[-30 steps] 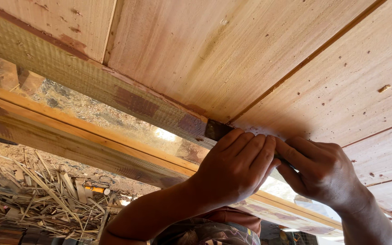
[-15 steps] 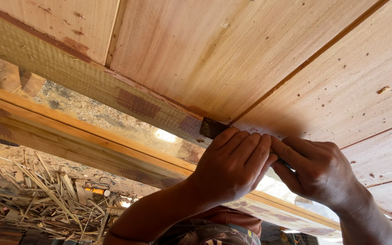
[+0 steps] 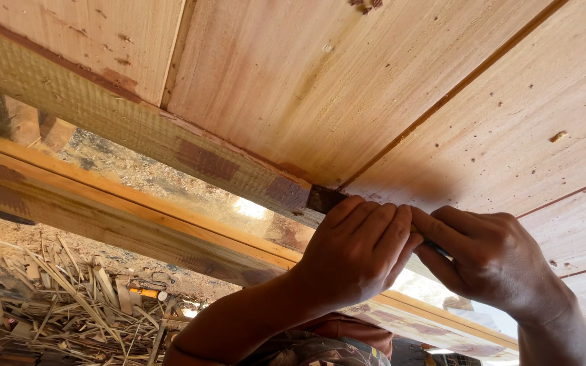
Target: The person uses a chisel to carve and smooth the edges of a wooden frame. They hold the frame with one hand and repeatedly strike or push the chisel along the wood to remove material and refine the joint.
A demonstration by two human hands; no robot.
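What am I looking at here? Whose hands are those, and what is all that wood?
The picture comes from a camera worn on a person's head, so you see what that person sees. They are looking up at the underside of some wooden planks. The two hands are the person's own. The left hand and the right hand press together against the wood, gripping a small dark tool whose tip pokes out at a seam between planks. How much of it is hidden in the hands, I cannot tell. A long wooden beam runs below. Down on the ground lies a pile of wood scraps.

Wood scraps (image 3: 55, 308) beneath timber beam (image 3: 103, 217)
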